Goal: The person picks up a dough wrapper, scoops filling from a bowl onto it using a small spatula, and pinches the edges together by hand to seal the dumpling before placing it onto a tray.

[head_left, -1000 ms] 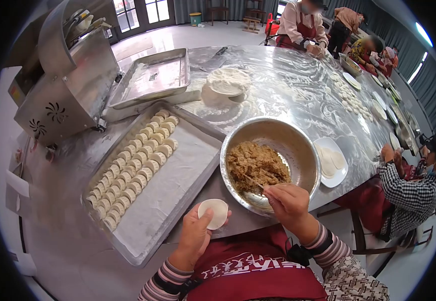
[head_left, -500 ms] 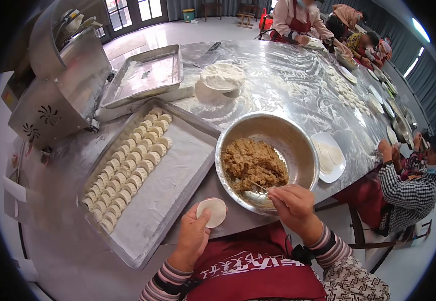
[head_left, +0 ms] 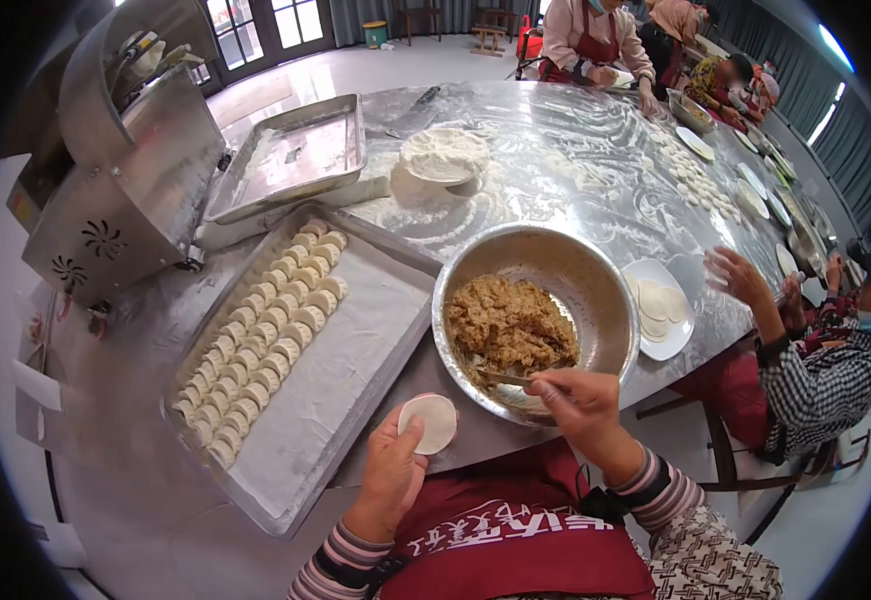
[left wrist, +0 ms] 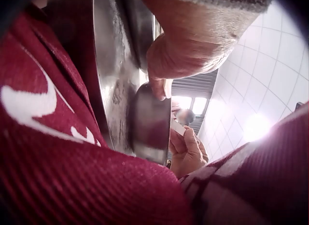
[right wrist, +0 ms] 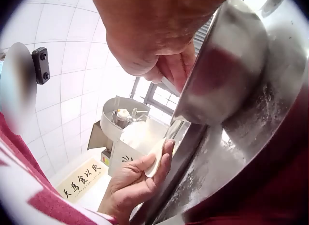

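My left hand (head_left: 390, 475) holds a round dumpling wrapper (head_left: 429, 424), thumb on its face and fingers beneath, between the tray and the bowl. In the right wrist view, the wrapper (right wrist: 155, 162) lies across the left hand's fingers. My right hand (head_left: 587, 408) grips a thin flat filling stick (head_left: 500, 378) over the near rim of a steel bowl (head_left: 600, 300). The stick's far end meets the brown minced filling (head_left: 507, 325), which is heaped on the bowl's left side.
Left of the bowl, a lined tray (head_left: 330, 400) bears rows of folded dumplings (head_left: 265, 335). A plate (head_left: 670, 345) of wrappers stands at right. Behind are a flour heap (head_left: 445, 155), another tray (head_left: 300, 150) and a steel machine (head_left: 120, 210). Other people sit and stand around the table.
The stick has turned flatter and shows more of its length above the filling. The left hand keeps the wrapper in place. A seated person at right has raised a hand beside the plate.
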